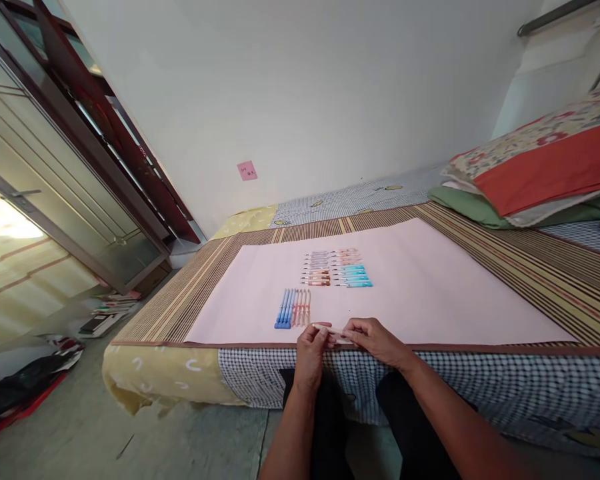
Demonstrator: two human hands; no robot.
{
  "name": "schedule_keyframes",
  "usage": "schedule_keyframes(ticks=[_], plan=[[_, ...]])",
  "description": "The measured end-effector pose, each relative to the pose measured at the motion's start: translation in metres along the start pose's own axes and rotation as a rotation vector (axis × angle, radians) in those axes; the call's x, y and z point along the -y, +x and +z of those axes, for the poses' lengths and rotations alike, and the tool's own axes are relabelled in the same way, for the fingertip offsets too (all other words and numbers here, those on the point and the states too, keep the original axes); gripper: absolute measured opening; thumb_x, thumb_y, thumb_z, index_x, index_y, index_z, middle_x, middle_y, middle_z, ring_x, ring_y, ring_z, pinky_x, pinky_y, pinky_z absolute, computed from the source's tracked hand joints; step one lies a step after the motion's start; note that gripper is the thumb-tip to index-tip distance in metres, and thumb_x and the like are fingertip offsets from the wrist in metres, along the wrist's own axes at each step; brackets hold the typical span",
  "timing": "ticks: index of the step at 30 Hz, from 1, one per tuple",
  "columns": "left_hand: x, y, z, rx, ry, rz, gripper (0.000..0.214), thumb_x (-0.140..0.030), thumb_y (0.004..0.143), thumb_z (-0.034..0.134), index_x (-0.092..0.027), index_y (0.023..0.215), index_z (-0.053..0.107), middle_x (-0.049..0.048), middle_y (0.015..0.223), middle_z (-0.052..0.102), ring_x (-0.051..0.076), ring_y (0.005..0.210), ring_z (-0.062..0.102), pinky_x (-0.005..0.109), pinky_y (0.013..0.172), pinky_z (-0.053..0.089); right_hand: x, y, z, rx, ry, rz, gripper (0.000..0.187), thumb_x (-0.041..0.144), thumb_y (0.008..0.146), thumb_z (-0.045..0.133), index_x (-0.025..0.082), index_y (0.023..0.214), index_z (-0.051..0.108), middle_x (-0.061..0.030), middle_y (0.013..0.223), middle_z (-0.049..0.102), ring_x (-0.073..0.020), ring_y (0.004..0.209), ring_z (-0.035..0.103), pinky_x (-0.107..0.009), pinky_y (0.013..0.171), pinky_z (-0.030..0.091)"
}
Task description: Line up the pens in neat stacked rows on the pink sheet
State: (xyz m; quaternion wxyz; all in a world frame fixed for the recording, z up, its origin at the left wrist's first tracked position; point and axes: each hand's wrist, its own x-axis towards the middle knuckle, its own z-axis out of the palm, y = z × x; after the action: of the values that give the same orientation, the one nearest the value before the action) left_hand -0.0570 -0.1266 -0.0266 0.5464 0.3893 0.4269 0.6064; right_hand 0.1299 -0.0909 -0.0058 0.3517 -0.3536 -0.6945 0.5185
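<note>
Pinching a slim pale pen (335, 331) in left hand (310, 344) and right hand (374, 337), smooth pinkish paper (430, 287), striped mat (173, 300), slender blue pens (285, 309)

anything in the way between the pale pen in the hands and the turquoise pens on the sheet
Nothing visible blocks it: between the pale pen, pinched by the left hand and right hand, and the turquoise pens lies just pink sheet. The blue pens lie off left.

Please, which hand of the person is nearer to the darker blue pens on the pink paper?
Left. The left hand is below and to the right of the darker blue pens in the picture; the right hand is farther to the right.
</note>
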Motion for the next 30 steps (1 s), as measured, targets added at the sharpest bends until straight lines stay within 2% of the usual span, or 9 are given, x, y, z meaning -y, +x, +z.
schedule_keyframes(ticks=[9,15,20,24,27,30], plan=[[0.000,0.003,0.004,-0.078,0.023,0.003,0.039,-0.049,0.073,0.081,-0.014,0.087,0.072,0.0018,0.070,0.071,0.013,0.062,0.061,0.025,0.063,0.046,-0.004,0.002,0.005,-0.041,-0.049,-0.035,0.034,0.048,0.091,0.058,0.017,0.076,0.064,-0.0001,0.074,0.061,-0.0170,0.074,0.052,-0.030,0.070,0.039],[0.000,0.003,0.007,-0.201,0.047,0.034,0.047,-0.059,0.067,0.083,-0.016,0.069,0.064,0.0014,0.063,0.070,0.012,0.053,0.056,0.024,0.054,0.042,-0.003,0.004,0.014,-0.072,-0.116,-0.085,0.031,0.044,0.094,0.056,0.019,0.078,0.064,0.0003,0.073,0.061,-0.0167,0.071,0.052,-0.029,0.067,0.037],[-0.002,0.004,0.010,-0.246,0.044,0.022,0.053,-0.063,0.061,0.085,-0.017,0.065,0.061,-0.0005,0.058,0.066,0.011,0.048,0.055,0.023,0.049,0.038,-0.005,0.003,0.020,-0.115,-0.170,-0.122,0.031,0.043,0.097,0.054,0.020,0.078,0.061,0.0011,0.070,0.059,-0.0161,0.068,0.051,-0.029,0.065,0.036],[0.000,0.008,0.010,-0.274,0.035,0.020,0.055,-0.065,0.062,0.084,-0.018,0.062,0.056,-0.0033,0.053,0.060,0.009,0.043,0.048,0.022,0.045,0.033,0.001,-0.001,0.025,-0.130,-0.255,-0.150,0.025,0.038,0.098,0.052,0.021,0.081,0.059,0.0016,0.072,0.061,-0.0159,0.067,0.054,-0.029,0.065,0.036],[-0.002,0.009,0.009,-0.269,0.045,-0.006,0.056,-0.065,0.062,0.084,-0.019,0.063,0.054,-0.0044,0.052,0.058,0.008,0.040,0.047,0.022,0.041,0.028,0.005,-0.003,0.029,-0.192,-0.355,-0.185,0.020,0.033,0.098,0.052,0.022,0.083,0.058,0.0003,0.078,0.064,-0.0168,0.072,0.056,-0.030,0.068,0.036],[-0.009,0.008,0.007,-0.157,0.001,-0.015,0.051,-0.060,0.067,0.084,-0.016,0.084,0.065,-0.0015,0.066,0.066,0.011,0.048,0.057,0.021,0.045,0.035,0.002,-0.002,0.027,-0.193,-0.289,-0.148,0.024,0.038,0.099,0.051,0.021,0.084,0.060,0.0012,0.073,0.061,-0.0162,0.067,0.053,-0.029,0.065,0.034]])
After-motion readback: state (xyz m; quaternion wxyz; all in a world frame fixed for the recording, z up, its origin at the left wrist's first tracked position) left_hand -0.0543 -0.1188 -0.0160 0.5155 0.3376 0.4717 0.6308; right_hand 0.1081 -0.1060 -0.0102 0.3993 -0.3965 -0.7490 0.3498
